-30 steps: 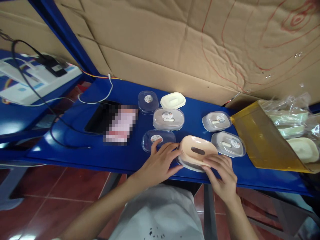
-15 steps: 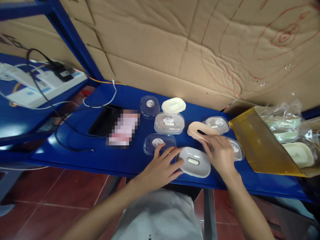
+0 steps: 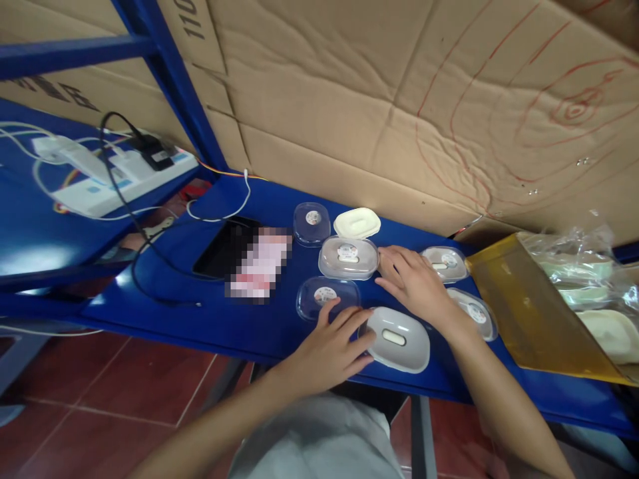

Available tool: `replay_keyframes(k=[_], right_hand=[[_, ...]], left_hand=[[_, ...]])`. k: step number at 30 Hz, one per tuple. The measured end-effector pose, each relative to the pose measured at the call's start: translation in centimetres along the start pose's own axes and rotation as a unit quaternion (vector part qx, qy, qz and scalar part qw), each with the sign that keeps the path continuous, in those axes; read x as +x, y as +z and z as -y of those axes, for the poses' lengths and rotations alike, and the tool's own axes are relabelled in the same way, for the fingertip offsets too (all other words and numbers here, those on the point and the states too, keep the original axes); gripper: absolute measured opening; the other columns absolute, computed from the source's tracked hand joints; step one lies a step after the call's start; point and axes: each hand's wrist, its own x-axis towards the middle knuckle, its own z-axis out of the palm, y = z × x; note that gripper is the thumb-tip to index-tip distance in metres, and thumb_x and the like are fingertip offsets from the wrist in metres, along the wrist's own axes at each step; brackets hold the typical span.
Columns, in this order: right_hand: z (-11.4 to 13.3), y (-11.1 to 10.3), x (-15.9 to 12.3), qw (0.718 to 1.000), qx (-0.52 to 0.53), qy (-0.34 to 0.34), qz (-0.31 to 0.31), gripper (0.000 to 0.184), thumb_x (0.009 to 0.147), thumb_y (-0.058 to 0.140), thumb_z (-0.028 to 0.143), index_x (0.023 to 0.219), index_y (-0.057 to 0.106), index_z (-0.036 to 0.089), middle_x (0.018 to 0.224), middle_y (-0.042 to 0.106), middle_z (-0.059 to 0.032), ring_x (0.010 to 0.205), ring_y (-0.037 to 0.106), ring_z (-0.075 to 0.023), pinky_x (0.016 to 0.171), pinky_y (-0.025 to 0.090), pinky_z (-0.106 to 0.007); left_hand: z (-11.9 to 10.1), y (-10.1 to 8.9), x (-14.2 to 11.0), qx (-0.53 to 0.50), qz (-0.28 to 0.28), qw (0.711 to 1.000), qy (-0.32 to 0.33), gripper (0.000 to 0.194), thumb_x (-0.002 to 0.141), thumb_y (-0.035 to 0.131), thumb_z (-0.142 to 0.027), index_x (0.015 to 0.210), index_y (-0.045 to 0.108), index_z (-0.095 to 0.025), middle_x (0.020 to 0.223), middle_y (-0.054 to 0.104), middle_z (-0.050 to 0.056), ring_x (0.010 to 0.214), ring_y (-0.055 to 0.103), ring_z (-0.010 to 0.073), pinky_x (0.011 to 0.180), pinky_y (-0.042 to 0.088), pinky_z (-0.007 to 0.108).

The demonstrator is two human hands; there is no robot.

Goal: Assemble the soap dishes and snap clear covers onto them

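My left hand (image 3: 342,346) is spread, its fingertips at the left rim of a pale grey oval soap dish (image 3: 414,349) with a white oblong piece in its middle slot. Its index finger lies over the front edge of a clear lid (image 3: 309,303) with a round sticker. My right hand (image 3: 414,283) reaches past the dish, fingers stretched and thumb apart. Its fingertips are close to the right end of a lidded soap box (image 3: 327,263); I cannot tell whether they touch. The peach insert is out of sight.
Behind are another clear lid (image 3: 302,229) and a cream dish (image 3: 357,223). Two lidded boxes (image 3: 456,266) (image 3: 486,322) stand right, beside a carton (image 3: 529,332) of wrapped dishes. A phone (image 3: 259,263), black tray (image 3: 214,253) and cables lie left. Cardboard (image 3: 319,133) walls the back.
My right hand lifted the peach insert off the grey dish, carried it back, and now the insert no longer shows. My left hand stayed by the dish. The view shifted slightly.
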Motion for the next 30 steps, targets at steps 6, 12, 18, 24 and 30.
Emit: replay_keyframes(k=[6,12,18,24,30], right_hand=[[3.3,-0.1,0.9,0.995,0.083,-0.052,0.006,0.040,0.112,0.061,0.037,0.151,0.061,0.026,0.151,0.070,-0.0121,0.137,0.066,-0.0315,0.115,0.054,-0.055],[3.9,-1.4,-4.2,0.992,0.117,-0.029,-0.023,0.043,0.111,0.063,0.034,0.153,0.060,0.028,0.147,0.071,-0.0119,0.137,0.067,-0.0310,0.113,0.057,-0.054],[5.2,-1.6,-11.1,0.989,0.133,0.049,-0.046,0.067,0.108,0.067,0.038,0.170,0.041,0.033,0.163,0.058,-0.0138,0.149,0.059,-0.0344,0.115,0.057,-0.056],[6.5,0.0,-15.3,0.988,0.121,0.081,-0.058,0.082,0.107,0.070,0.042,0.177,0.027,0.035,0.182,0.032,-0.0121,0.165,0.038,-0.0382,0.123,0.050,-0.060],[5.2,0.9,-17.2,0.986,0.118,0.110,-0.043,0.070,0.109,0.066,0.038,0.173,0.037,0.039,0.177,0.043,-0.0083,0.160,0.047,-0.0352,0.122,0.052,-0.057]], left_hand=[[2.0,-1.8,-1.2,0.032,-0.010,0.998,-0.054,0.041,0.108,0.067,-0.039,0.146,0.062,-0.024,0.160,0.057,0.019,0.144,0.056,0.0375,0.124,0.036,0.064],[6.2,-3.2,-2.8,0.040,0.006,0.988,-0.152,0.072,0.096,0.083,-0.040,0.158,0.054,-0.018,0.165,0.051,0.024,0.149,0.055,0.0442,0.121,0.047,0.065],[6.0,-5.0,-2.6,-0.080,-0.010,0.983,-0.164,0.071,0.097,0.080,-0.055,0.157,0.054,-0.028,0.163,0.057,0.014,0.145,0.060,0.0368,0.121,0.051,0.057],[1.8,-3.5,1.2,-0.153,0.040,0.985,-0.069,0.077,0.094,0.079,-0.069,0.155,0.056,-0.029,0.169,0.053,0.014,0.148,0.058,0.0377,0.122,0.049,0.058],[-0.5,-0.2,3.9,-0.136,0.047,0.989,-0.015,0.074,0.099,0.073,-0.069,0.154,0.056,-0.022,0.170,0.049,0.021,0.152,0.055,0.0383,0.121,0.048,0.057]])
